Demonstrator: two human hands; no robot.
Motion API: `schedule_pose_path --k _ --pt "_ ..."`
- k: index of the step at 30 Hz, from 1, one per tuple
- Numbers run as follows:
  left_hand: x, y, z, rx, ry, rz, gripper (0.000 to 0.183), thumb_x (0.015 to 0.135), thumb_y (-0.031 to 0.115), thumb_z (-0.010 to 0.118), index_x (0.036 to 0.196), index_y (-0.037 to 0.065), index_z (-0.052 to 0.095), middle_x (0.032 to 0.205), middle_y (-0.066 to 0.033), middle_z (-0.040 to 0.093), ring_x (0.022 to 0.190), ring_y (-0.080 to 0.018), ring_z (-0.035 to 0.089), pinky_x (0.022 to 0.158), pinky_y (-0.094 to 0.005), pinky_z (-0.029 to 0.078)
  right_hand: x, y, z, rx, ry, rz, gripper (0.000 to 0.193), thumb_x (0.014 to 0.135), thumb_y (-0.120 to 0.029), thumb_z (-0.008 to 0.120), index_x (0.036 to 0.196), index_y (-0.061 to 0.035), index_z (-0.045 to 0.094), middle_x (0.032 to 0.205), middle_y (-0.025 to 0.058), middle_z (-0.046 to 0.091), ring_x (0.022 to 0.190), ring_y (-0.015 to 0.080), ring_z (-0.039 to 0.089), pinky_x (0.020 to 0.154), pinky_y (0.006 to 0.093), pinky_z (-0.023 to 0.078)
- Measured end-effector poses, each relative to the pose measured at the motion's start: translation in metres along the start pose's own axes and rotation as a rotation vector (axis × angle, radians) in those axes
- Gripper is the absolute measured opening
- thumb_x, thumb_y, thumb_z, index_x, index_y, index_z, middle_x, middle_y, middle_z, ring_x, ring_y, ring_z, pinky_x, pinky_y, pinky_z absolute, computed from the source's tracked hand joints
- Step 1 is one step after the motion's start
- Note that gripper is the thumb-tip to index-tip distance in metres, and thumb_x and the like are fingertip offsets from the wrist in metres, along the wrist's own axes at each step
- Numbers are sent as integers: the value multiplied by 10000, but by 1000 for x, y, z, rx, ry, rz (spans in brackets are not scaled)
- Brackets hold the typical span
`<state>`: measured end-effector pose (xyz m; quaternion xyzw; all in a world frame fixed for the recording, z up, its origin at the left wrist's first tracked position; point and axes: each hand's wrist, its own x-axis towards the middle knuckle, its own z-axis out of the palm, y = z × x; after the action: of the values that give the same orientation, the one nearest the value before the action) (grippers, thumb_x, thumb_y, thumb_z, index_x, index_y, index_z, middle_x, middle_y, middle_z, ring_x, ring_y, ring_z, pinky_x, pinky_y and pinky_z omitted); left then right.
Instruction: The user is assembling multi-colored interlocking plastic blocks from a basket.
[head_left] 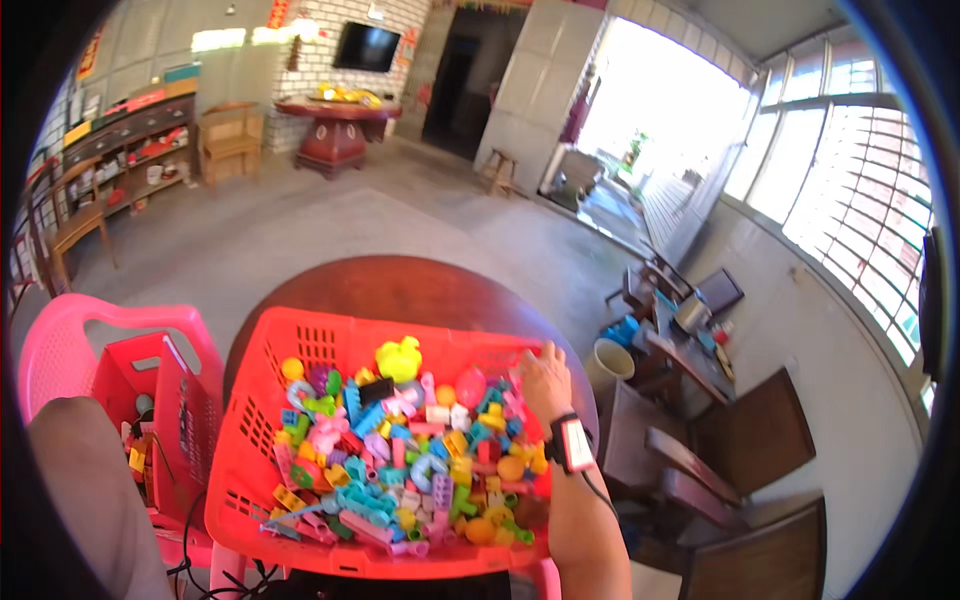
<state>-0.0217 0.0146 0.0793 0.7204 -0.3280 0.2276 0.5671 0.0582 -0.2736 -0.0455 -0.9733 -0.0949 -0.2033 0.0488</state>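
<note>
A red plastic basket [262, 385] with slotted sides sits on a round brown table [400, 285]. It is full of small colourful toy building pieces [405, 450], with a larger yellow toy [399, 360] near its far side. At the basket's far right corner, my right hand [545, 380] is closed on the rim; its inner fingertips are partly hidden. A dark wristband with a white label [575, 445] is on that wrist. My left hand does not show. A blurred, skin-toned shape [92, 490] fills the lower left; I cannot tell whether it is an arm or a knee.
On the left, a pink plastic chair [120, 310] holds a red box [180, 430] with a few items inside. Dark wooden chairs [755, 430] and a pale bucket [608, 365] stand on the right. Black cables [225, 585] hang below the basket.
</note>
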Motion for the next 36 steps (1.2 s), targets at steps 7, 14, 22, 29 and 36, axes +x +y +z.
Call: schedule_pose_path --k 7,14,22,29,36 --pt "47 -13 2 20 49 24 371 877 308 518 1199 125 494 1029 -8 560 912 -111 543 808 -261 446 35 16 -7 -30 -41 76 228 825 -271 541 958 -102 617 1146 168 453 1088 347 444 826 470 447" --pt "34 -17 15 16 36 8 364 881 327 509 1198 149 497 1001 20 565 886 -89 543 790 -243 447 10 24 0 -38 -8 111 201 817 -282 572 952 -144 632 1082 125 459 1049 317 448 799 463 449" --pt "33 -9 10 56 47 16 356 886 349 499 1197 176 500 968 52 570 856 -63 543 769 -222 448 11 22 8 -27 73 32 186 800 -289 567 901 -146 631 1066 140 475 1024 331 472 766 475 457" --pt "47 -1 7 65 53 63 350 890 367 490 1196 199 502 939 79 575 831 -40 543 750 -204 449 22 23 -5 -78 98 -24 211 843 -279 494 900 -128 629 1078 152 477 993 340 493 713 468 481" --pt "33 -4 11 79 54 67 344 894 386 481 1196 223 504 911 107 580 805 -18 543 732 -186 450 15 13 -1 -56 -68 107 201 813 -277 539 949 -173 644 1116 138 460 1102 311 444 830 454 451"
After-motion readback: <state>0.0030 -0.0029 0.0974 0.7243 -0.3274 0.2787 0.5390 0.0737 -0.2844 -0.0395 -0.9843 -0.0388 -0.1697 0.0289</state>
